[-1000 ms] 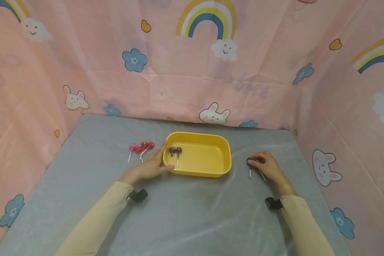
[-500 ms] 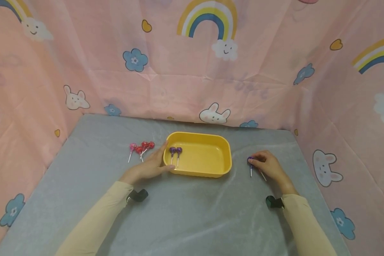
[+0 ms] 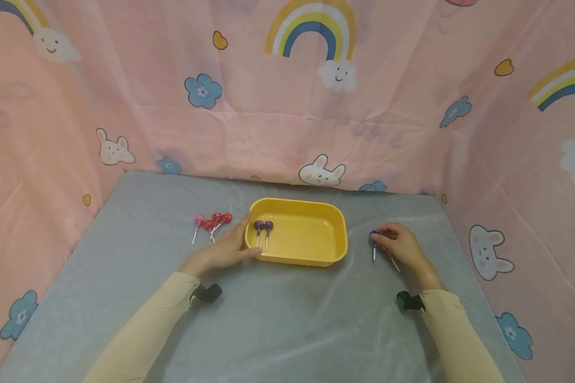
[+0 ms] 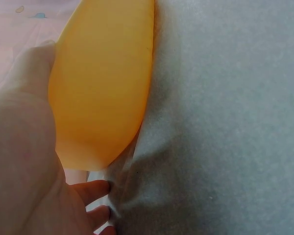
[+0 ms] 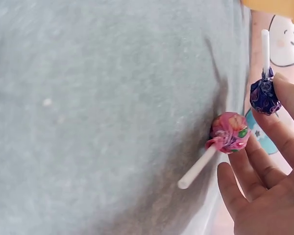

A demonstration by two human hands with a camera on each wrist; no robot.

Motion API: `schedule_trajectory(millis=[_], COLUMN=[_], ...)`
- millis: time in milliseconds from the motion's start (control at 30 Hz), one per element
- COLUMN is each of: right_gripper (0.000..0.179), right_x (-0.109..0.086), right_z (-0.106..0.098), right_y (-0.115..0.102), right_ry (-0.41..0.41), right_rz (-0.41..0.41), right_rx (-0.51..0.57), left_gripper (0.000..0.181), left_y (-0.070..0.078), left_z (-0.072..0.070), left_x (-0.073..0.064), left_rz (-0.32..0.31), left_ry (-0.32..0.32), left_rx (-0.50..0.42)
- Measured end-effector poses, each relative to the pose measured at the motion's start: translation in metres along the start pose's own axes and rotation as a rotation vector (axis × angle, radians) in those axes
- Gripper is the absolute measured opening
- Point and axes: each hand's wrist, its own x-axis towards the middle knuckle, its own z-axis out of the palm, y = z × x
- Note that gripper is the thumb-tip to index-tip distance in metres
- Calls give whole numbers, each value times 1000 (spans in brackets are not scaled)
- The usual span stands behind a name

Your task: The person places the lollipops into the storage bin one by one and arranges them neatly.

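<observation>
My left hand (image 3: 227,246) grips the left end of a yellow plastic tray (image 3: 306,260), thumb on the near side and fingers around the end. In the left wrist view the tray's outer wall (image 4: 105,83) fills the space beside the thumb. Two purple lollipops (image 3: 269,225) lie inside the tray at its left end. To the right of the tray, my right hand (image 3: 401,246) pinches a purple-wrapped lollipop (image 5: 264,95) between thumb and index finger, its white stick free. A pink-wrapped lollipop (image 5: 230,132) lies on the cloth close by the other fingers, partly hidden in the head view.
Several red and pink lollipops (image 3: 208,225) lie in a group left of the tray, beyond the left hand. Grey cloth (image 3: 287,324) covers the table. A pink printed curtain (image 3: 249,133) hangs at the back and both sides.
My right hand has risen slightly with the purple lollipop, and its stick hangs a little higher. The left hand and the tray stay in place.
</observation>
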Motion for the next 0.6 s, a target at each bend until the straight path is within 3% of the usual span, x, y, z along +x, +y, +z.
schedule_trajectory(millis=[267,600], right_gripper=[52,60], right_x=[1,-1], right_z=[-5,-8], right_y=[-12,-44], right_ry=[43,12], right_rz=[-35,-25], right_rx=[-34,-33], left_gripper=[107,108], left_y=[0,0], left_z=[0,0], left_x=[1,1], left_rz=[6,8], left_ry=[-2,0], left_rx=[8,7])
